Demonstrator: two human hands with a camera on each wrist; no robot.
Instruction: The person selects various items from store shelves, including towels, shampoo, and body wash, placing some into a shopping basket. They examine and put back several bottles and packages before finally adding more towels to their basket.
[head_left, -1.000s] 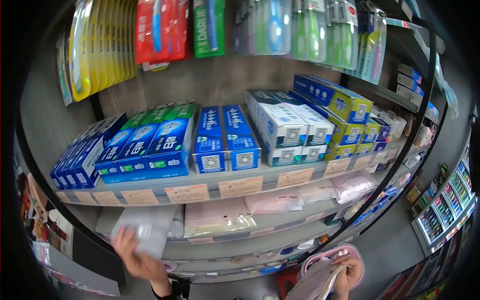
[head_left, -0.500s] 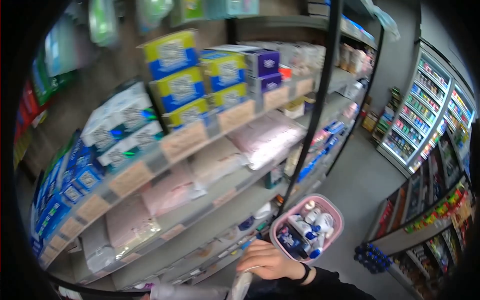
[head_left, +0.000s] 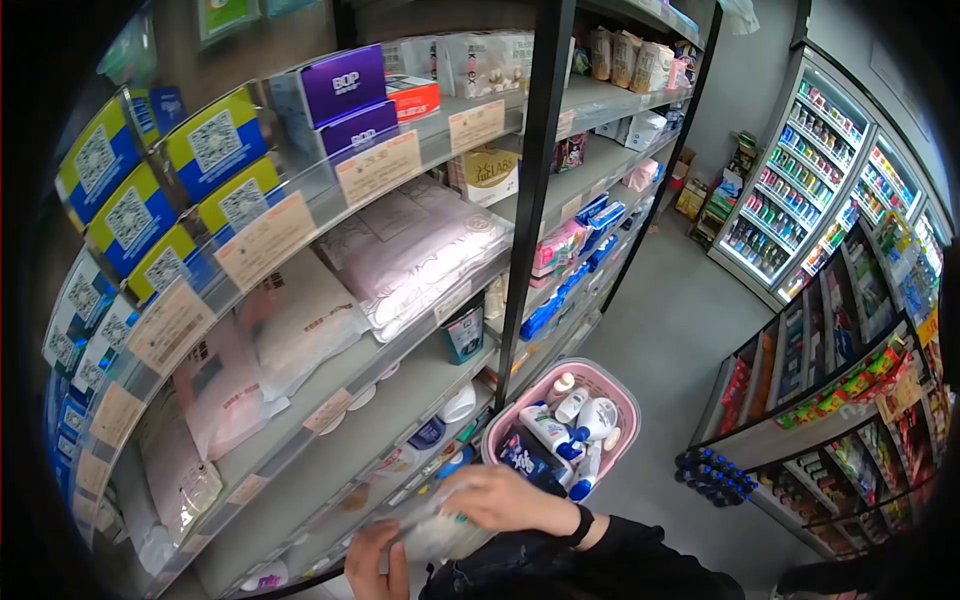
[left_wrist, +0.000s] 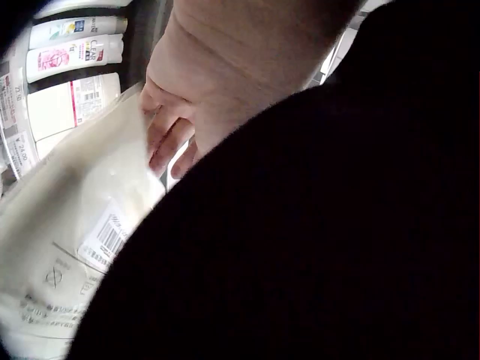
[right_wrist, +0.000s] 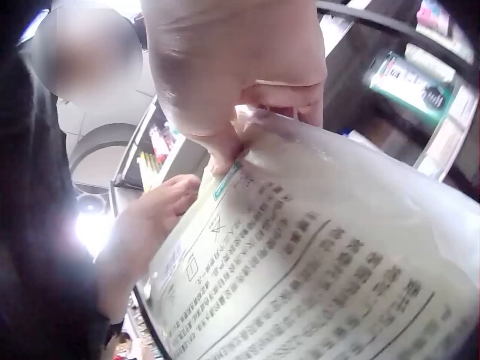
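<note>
A pale, flat plastic packet (head_left: 440,535) is held between the two hands at the bottom of the head view. My right hand (head_left: 495,495), with a dark band at its wrist, grips the packet's edge between thumb and fingers. Printed lines and a small green mark show on the packet (right_wrist: 300,255) in the right wrist view. My left hand (head_left: 370,565) holds the other side, its fingers (left_wrist: 169,142) at the edge. A barcode label (left_wrist: 105,236) shows there; a dark sleeve hides much of that view.
Just beyond my right hand stands a pink basket (head_left: 628,420) full of bottles and a dark blue pack. Shelves along the left hold toothpaste boxes (head_left: 215,145) and pink packets (head_left: 420,255). A black shelf post (head_left: 540,190) rises midway. Drinks fridges (head_left: 790,170) stand beyond the aisle floor (head_left: 650,300).
The head view has swung right, from the toothpaste shelf to the basket and aisle. My left hand has left the lower shelf. Both hands have come together at the packet.
</note>
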